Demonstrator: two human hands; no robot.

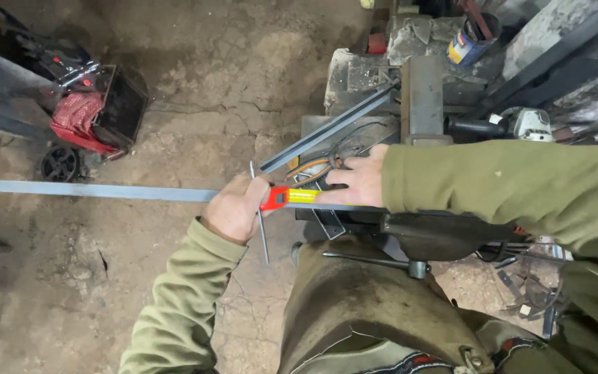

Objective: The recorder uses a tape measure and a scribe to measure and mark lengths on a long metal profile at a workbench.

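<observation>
A long grey steel bar runs level from the left edge to a dark bench vise. My left hand is closed around the bar, holding a thin metal rod upright across it and the red end of a red and yellow measuring tool. My right hand lies flat on the bar, fingertips pressing on the tool's yellow part. Both sleeves are olive green.
A second steel bar slants up to a metal block. Orange-handled pliers lie by my right hand. A red welder cart stands at the left, a paint can and an angle grinder at the right. The floor is cracked dirt.
</observation>
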